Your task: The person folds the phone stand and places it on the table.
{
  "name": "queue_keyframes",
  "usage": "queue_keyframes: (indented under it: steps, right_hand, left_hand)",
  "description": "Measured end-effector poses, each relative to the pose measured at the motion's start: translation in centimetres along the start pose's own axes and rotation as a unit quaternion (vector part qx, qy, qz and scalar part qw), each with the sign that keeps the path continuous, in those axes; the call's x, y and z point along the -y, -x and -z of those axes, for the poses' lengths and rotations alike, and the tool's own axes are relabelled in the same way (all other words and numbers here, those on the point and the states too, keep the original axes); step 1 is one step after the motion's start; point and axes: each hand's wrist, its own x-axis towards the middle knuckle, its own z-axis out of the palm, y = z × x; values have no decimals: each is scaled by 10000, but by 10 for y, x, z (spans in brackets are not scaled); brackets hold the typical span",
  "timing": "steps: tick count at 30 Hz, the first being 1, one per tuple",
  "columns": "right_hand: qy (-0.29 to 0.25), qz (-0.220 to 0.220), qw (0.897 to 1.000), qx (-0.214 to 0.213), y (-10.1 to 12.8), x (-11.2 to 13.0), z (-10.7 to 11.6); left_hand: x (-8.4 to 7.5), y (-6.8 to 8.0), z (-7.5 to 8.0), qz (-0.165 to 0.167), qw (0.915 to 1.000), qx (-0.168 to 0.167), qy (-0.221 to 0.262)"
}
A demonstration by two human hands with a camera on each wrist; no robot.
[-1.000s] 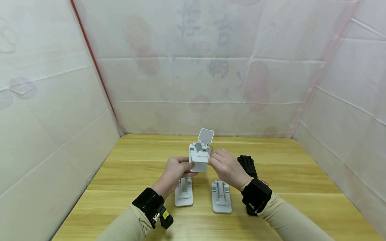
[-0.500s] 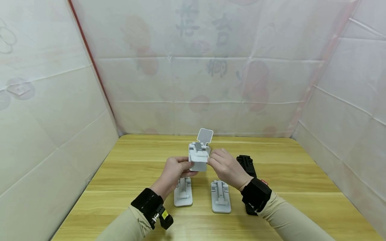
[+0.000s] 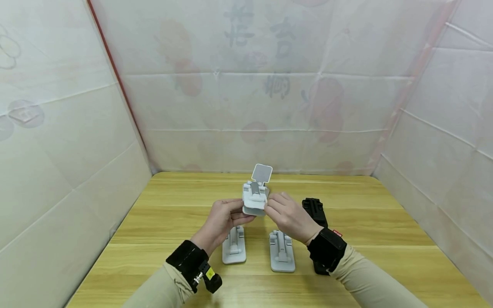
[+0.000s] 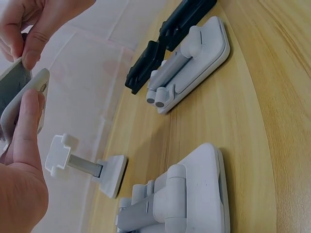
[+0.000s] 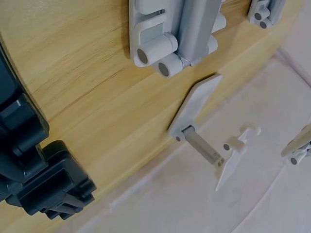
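**Item: white stand**, folding phone-holder type, being held in the air over table centre, between both hands.

- L hand: gripping the stand's L edge, thumb lying along its side in the L wrist view.
- R hand: pinching the stand's R edge w/ fingertips. R wrist view is not showing the hand itself.
- Handling (judged): hard plastic, light, stiff; smooth faces prob. a bit slippery. Hinged parts are looking like the weak spot, so hold by the base's long edges, not the thin arm or flap.

**Others on table:**
- Open stand, upright w/ raised plate, sitting at 12 o'clock from the held one, partly hidden behind it.
- Folded stand A, lying flat at 6–7 o'clock from the hands.
- Folded stand B, lying flat at 5 o'clock, near A but apart.
- Black stand, folded, lying at 3 o'clock, partly under the R wrist.

**Surface:** table, pale wood grain, flat, looking smooth.

**Room:** white sheeting w/ faint printed shapes is closing in the table at 9, 12 and 3 o'clock; a red seam is running down the L corner. Person is wearing beige sleeves and black wrist bands.
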Motion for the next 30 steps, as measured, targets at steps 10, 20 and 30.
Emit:
queue_keyframes:
  steps: [10,20,30]
  right_hand:
    - [134,280,9994,132,1,0,0]
    - [-426,100,9990,24,5,-4,-2]
    - [-2742,-2897,9166,256,3,1,-4]
  left_hand:
    - [-3,1,1,-2,9999,102,112]
    - [0,1,2,-2,9999,-8,107]
    - [1,2,1,16,10000,45,64]
